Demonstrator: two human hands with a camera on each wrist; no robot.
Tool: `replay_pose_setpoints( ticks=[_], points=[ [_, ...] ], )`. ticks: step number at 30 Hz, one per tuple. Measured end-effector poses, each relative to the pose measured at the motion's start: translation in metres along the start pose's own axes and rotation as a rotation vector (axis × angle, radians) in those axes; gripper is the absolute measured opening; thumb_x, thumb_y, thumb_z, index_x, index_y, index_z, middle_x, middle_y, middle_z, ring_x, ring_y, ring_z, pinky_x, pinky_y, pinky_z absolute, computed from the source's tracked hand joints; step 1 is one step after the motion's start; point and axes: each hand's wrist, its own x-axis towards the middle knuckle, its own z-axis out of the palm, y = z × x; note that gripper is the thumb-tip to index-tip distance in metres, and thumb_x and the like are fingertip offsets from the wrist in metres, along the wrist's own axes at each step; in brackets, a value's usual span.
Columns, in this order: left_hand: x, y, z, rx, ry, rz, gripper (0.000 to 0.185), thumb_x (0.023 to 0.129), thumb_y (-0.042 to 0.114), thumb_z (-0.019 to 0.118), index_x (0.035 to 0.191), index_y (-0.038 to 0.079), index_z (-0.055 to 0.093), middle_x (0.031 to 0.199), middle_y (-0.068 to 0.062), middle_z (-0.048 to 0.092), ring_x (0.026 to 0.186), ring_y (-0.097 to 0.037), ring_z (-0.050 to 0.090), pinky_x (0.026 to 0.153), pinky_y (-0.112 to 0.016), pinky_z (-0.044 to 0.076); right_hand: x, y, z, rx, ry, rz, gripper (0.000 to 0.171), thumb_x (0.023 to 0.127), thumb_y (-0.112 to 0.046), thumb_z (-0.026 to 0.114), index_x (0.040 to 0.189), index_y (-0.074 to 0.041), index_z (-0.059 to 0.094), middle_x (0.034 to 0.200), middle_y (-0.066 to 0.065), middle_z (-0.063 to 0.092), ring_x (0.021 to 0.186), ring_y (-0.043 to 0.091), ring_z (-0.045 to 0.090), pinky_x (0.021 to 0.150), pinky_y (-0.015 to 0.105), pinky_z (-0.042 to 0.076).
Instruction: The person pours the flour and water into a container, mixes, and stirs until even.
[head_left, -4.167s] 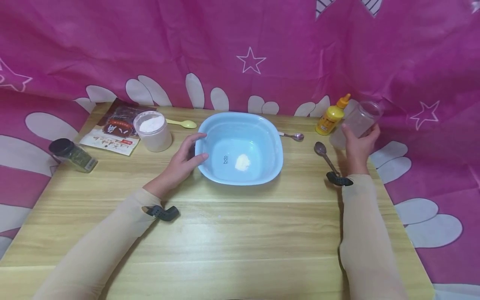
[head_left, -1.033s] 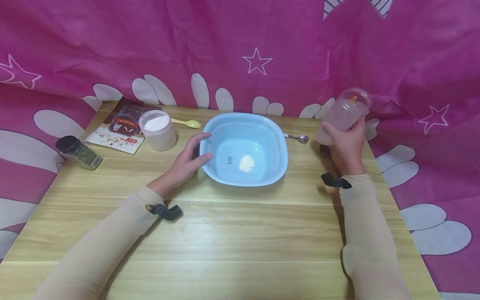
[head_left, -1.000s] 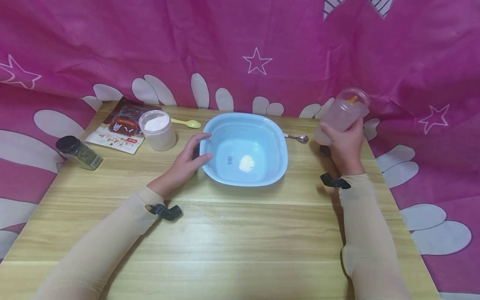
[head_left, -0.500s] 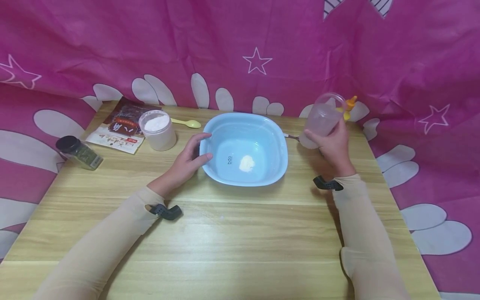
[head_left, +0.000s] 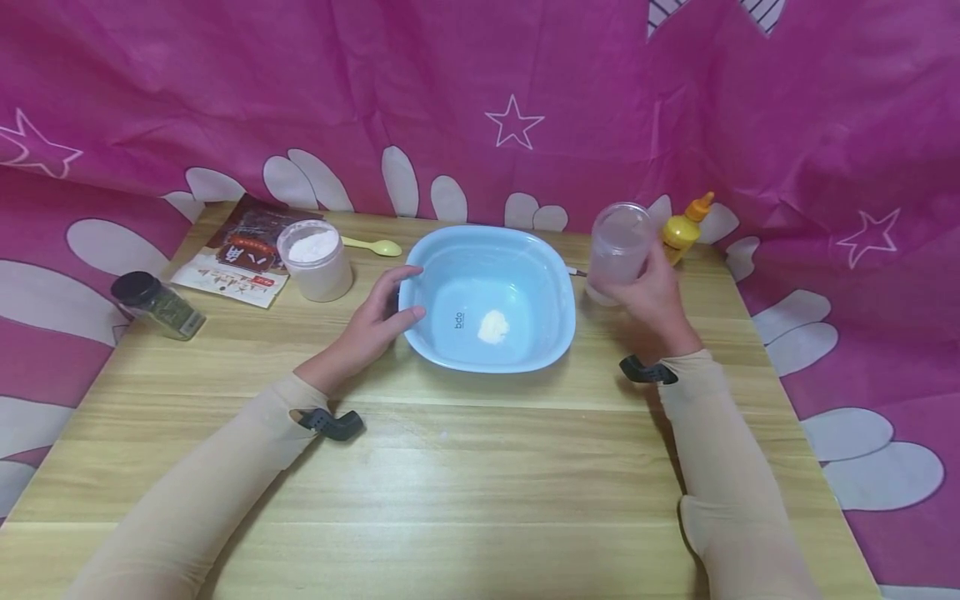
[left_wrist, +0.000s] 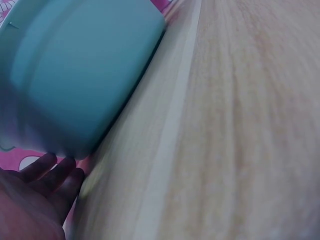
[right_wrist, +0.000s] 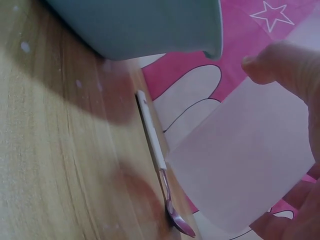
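My left hand grips the left rim of a light blue plastic basin, thumb and index finger over the edge. In the left wrist view, its other fingers touch the basin's outer wall. A small heap of white powder lies on the basin floor. To the basin's right, my right hand holds a clear, lidless plastic jar, nearly upright. The right wrist view has the jar raised off the table beside a spoon with a white handle. Any contents of the jar are hard to make out.
A yellow squeeze bottle stands behind my right hand. At left are a jar of white powder, a yellow spoon, a brown-and-white packet and a black-lidded spice bottle on its side. A pink curtain hangs behind the wooden table.
My right hand has lifted the clear jar from beside the squeeze bottle and carried it left toward the basin, turning it more upright. The left hand keeps its hold on the rim.
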Motion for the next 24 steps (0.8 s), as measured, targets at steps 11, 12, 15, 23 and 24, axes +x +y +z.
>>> replay_pose_setpoints(
  ticks=[11, 12, 15, 23, 24],
  points=[
    [-0.0001, 0.0001, 0.0003, -0.010, 0.001, 0.002, 0.062, 0.110, 0.016, 0.065, 0.167, 0.014, 0.041, 0.172, -0.020, 0.040, 0.160, -0.039, 0.040, 0.133, -0.059, 0.029, 0.0004, 0.0014, 0.0047, -0.050, -0.068, -0.069, 0.092, 0.083, -0.016, 0.099, 0.161, -0.029, 0.051, 0.152, 0.002, 0.060, 0.140, 0.028, 0.053, 0.119, 0.065, 0.045],
    [0.0000, 0.0002, 0.0004, -0.012, 0.001, 0.003, 0.062, 0.110, 0.016, 0.065, 0.167, 0.014, 0.041, 0.171, -0.020, 0.040, 0.160, -0.039, 0.040, 0.133, -0.059, 0.029, -0.0002, 0.0011, 0.0050, -0.059, -0.070, -0.065, 0.092, 0.083, -0.017, 0.099, 0.161, -0.028, 0.052, 0.152, 0.002, 0.060, 0.140, 0.028, 0.053, 0.119, 0.066, 0.046],
    [0.0002, 0.0000, 0.0005, -0.017, 0.000, 0.003, 0.062, 0.110, 0.015, 0.065, 0.167, 0.014, 0.041, 0.170, -0.022, 0.042, 0.158, -0.039, 0.042, 0.133, -0.059, 0.030, -0.0019, -0.0001, 0.0056, -0.080, -0.080, -0.052, 0.091, 0.083, -0.018, 0.100, 0.160, -0.024, 0.052, 0.152, 0.003, 0.060, 0.139, 0.029, 0.053, 0.119, 0.065, 0.046],
    [0.0006, 0.0000, 0.0009, -0.032, -0.001, 0.002, 0.061, 0.109, 0.012, 0.064, 0.166, 0.012, 0.040, 0.168, -0.024, 0.044, 0.155, -0.040, 0.045, 0.132, -0.059, 0.032, -0.0021, 0.0009, 0.0067, -0.118, -0.097, -0.097, 0.086, 0.081, -0.014, 0.101, 0.155, -0.016, 0.058, 0.146, 0.008, 0.065, 0.134, 0.030, 0.058, 0.116, 0.061, 0.048],
    [0.0006, 0.0004, 0.0009, -0.034, -0.001, 0.004, 0.061, 0.109, 0.012, 0.064, 0.166, 0.012, 0.040, 0.168, -0.024, 0.044, 0.156, -0.040, 0.045, 0.132, -0.059, 0.032, -0.0016, 0.0014, 0.0066, -0.121, -0.100, -0.105, 0.085, 0.081, -0.014, 0.101, 0.154, -0.015, 0.058, 0.145, 0.008, 0.065, 0.134, 0.030, 0.058, 0.115, 0.061, 0.048]
  ],
)
